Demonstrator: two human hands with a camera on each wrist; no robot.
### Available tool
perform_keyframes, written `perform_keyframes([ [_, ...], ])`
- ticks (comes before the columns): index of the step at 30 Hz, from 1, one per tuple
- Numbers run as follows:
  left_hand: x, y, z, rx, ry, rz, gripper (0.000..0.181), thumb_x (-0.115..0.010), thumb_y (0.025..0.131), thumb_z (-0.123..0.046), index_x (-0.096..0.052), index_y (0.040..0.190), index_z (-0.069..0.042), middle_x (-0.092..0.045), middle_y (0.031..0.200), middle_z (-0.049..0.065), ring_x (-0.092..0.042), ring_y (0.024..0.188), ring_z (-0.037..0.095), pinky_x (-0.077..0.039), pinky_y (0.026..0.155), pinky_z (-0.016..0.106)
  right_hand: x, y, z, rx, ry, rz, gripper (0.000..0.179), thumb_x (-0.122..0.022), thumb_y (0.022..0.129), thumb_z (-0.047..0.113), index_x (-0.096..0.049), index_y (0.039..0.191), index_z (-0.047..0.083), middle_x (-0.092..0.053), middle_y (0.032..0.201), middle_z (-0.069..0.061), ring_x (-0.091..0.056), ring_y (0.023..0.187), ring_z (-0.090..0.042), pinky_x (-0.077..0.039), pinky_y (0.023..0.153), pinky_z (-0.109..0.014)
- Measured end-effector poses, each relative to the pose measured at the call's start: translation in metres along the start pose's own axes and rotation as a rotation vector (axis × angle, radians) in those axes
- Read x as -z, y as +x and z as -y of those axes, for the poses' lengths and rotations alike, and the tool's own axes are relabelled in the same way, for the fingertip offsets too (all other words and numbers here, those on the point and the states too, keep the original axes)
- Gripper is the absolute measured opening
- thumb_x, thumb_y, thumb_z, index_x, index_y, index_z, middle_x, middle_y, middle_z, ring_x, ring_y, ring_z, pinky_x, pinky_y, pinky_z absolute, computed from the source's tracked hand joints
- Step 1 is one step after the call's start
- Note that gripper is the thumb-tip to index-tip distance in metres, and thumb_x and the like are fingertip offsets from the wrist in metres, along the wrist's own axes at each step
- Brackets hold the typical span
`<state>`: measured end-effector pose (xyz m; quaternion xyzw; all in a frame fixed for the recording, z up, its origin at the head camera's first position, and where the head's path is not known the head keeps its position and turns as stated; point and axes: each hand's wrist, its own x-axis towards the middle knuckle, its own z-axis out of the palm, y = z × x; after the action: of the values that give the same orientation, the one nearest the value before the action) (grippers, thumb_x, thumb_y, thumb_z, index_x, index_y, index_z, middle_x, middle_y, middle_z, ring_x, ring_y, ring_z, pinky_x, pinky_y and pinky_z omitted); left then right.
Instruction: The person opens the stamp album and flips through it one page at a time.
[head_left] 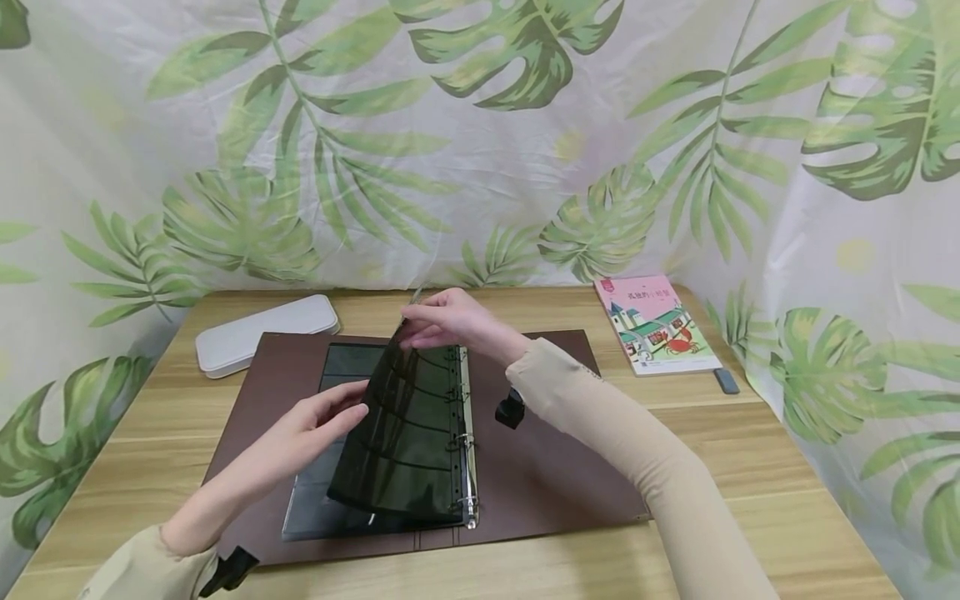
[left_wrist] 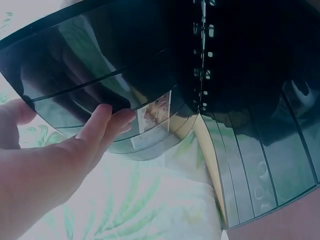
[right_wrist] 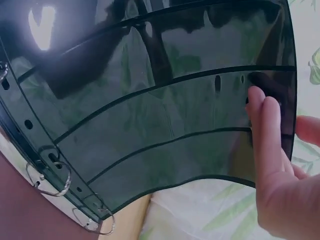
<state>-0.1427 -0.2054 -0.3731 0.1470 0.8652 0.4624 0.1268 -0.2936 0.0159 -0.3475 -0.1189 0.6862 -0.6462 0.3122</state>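
A brown ring binder (head_left: 555, 492) lies spread on the wooden table, with black pocket pages on its metal rings (head_left: 468, 467). One black page (head_left: 405, 417) stands raised and bowed over the page (head_left: 300, 500) beneath. My left hand (head_left: 315, 421) holds its left edge, thumb on one side and fingers on the other. Higher up, my right hand (head_left: 442, 321) pinches the same page near its far corner. In the left wrist view, a small brownish picture (left_wrist: 156, 114) shows at the page just past my left fingertips. Fingers of my right hand (right_wrist: 282, 150) lie against the page's pockets in the right wrist view.
Behind the binder on the left is a white oblong case (head_left: 266, 333). A pink picture book (head_left: 656, 325) lies at the back right, with a small grey block (head_left: 726, 381) by its near corner. A leaf-patterned cloth (head_left: 510, 150) hangs around the table (head_left: 750, 492).
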Motion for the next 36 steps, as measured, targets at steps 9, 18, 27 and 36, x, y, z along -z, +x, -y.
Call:
perform_keyframes([
  [9, 0.011, -0.005, 0.01, 0.062, -0.04, -0.011, 0.066, -0.038, 0.108, -0.034, -0.02, 0.153, 0.011, -0.024, 0.159, 0.032, -0.027, 0.146, 0.051, -0.035, 0.111, 0.061, 0.009, -0.007, -0.001, 0.031, -0.122, -0.002, 0.045, -0.061, 0.099, 0.032, -0.062, 0.129, -0.002, -0.07, 0.121, -0.022, -0.076, 0.087, -0.018, -0.059, 0.087, -0.032],
  [18, 0.014, -0.009, 0.034, 0.015, -0.076, -0.053, 0.059, -0.044, 0.107, -0.028, -0.031, 0.151, 0.009, -0.038, 0.154, 0.027, -0.034, 0.146, 0.034, -0.035, 0.09, 0.0, 0.039, -0.012, -0.019, 0.027, -0.123, -0.082, 0.041, -0.06, 0.1, 0.029, -0.062, 0.126, -0.002, -0.064, 0.127, -0.029, -0.076, 0.085, -0.016, -0.052, 0.101, -0.045],
  [27, 0.017, -0.012, 0.073, 0.14, 0.035, -0.137, 0.064, -0.059, 0.1, -0.018, -0.032, 0.148, 0.014, -0.054, 0.137, 0.036, -0.062, 0.123, 0.032, -0.047, 0.079, 0.008, 0.084, -0.023, -0.068, 0.077, -0.261, -0.115, 0.043, -0.05, 0.105, 0.019, -0.049, 0.136, -0.01, -0.059, 0.131, -0.033, -0.065, 0.116, -0.041, -0.046, 0.106, -0.053],
  [36, 0.017, -0.015, 0.097, 0.219, 0.042, -0.138, 0.067, -0.055, 0.102, -0.024, -0.028, 0.147, 0.017, -0.048, 0.14, 0.038, -0.053, 0.128, 0.047, -0.045, 0.08, 0.008, 0.12, -0.034, -0.101, 0.181, -0.669, -0.267, 0.037, -0.055, 0.102, 0.025, -0.06, 0.13, 0.002, -0.069, 0.123, -0.02, -0.067, 0.114, -0.032, -0.053, 0.099, -0.044],
])
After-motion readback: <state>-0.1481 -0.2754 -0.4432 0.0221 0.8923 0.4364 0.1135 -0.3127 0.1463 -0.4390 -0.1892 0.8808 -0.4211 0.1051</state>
